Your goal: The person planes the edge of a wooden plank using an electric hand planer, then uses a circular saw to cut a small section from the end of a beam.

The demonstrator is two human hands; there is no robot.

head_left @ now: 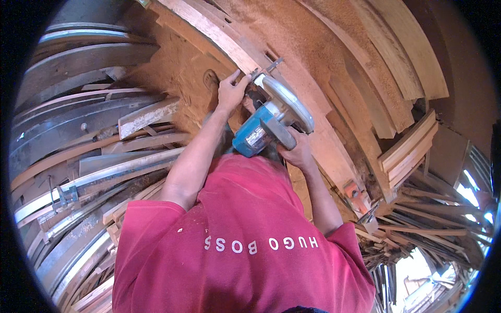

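A circular saw [253, 136] with a blue motor housing and a silver blade guard lies tilted across the work in front of my chest. My right hand [297, 149] is wrapped round its dark rear handle. By the front of the saw, my left hand [232, 95] has thumb and fingers at the edge of a long, pale wooden board [216, 35]. The board runs from the upper left to the saw's front. The saw covers the blade and the cut line, and part of the left hand's grip is hidden.
Sawdust coats a broad plank [326, 141] beside the saw. An orange hand tool [357, 197], perhaps a plane, lies at its near end. Long boards [399, 47] lie at the upper right; stacked timber [88, 104] fills the left, and thin offcuts [428, 224] the lower right.
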